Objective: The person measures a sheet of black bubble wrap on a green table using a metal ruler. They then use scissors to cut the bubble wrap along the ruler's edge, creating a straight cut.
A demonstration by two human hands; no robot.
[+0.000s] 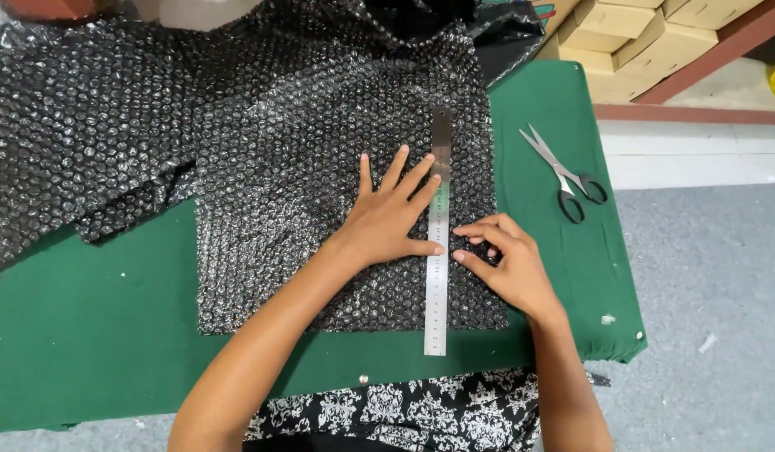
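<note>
L hand (389,219) is pressing flat, fingers wide, on black bubble wrap (320,192), touching steel ruler (438,234); R hand (503,261), fingers curled narrow, is holding nothing, pinching at ruler's edge. Scissors (563,172) lying at 2 o'clock.

head view — close above, facing down

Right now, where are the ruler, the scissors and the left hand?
Ruler (437,251), head view: middle of the steel strip.
Scissors (563,172), head view: the pivot.
Left hand (387,222), head view: its back.
</note>
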